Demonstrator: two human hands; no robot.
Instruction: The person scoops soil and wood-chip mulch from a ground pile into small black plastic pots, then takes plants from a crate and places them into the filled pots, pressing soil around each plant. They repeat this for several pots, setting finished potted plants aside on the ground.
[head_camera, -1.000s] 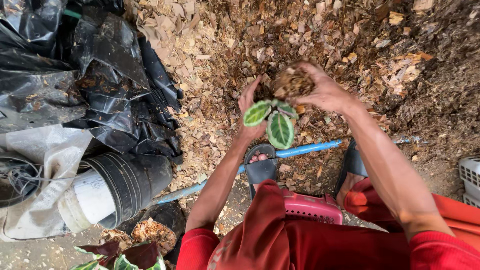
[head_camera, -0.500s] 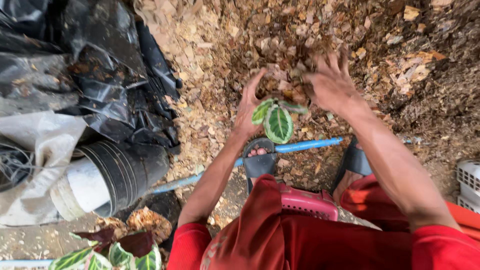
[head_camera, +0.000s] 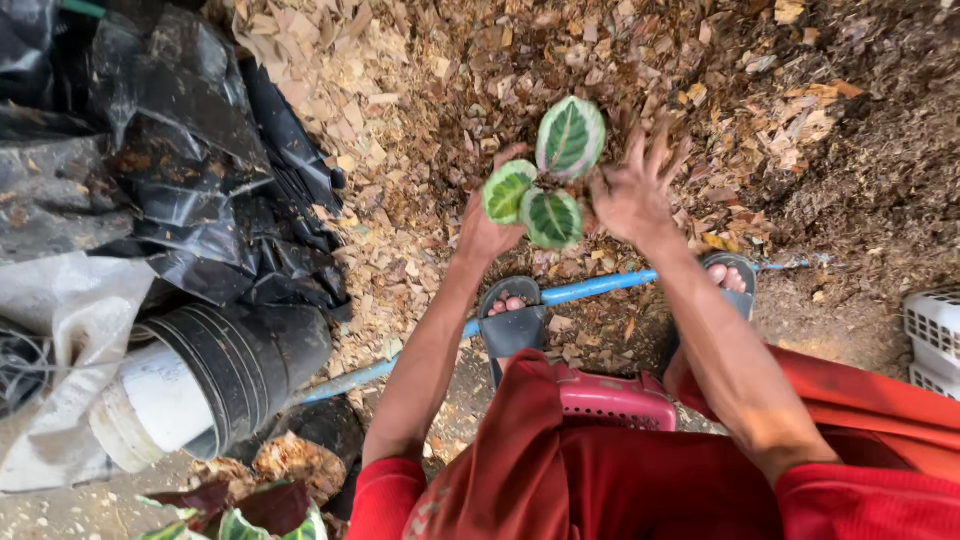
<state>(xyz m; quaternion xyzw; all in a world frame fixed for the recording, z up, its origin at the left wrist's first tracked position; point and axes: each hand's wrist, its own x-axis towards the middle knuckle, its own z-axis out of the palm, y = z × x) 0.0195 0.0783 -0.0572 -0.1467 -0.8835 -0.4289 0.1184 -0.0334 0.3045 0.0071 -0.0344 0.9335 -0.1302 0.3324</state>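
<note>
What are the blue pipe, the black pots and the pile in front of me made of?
Blue pipe: probably plastic tubing, smooth, evenly coloured, slightly glossy. Black pots: likely thin moulded plastic, a nested stack with ridged rims and dull sheen. Pile: dry plant matter, seemingly flat tan leaf or husk flakes, darker and finer to the right.

Two hands, the left hand (head_camera: 487, 228) and the right hand (head_camera: 632, 197), meet at centre around one small plant (head_camera: 548, 185) with three striped leaves. One blue pipe (head_camera: 600, 287) crosses below, two sandals (head_camera: 512, 330) flank it, and one stack of black pots (head_camera: 215, 375) lies at lower left.
</note>
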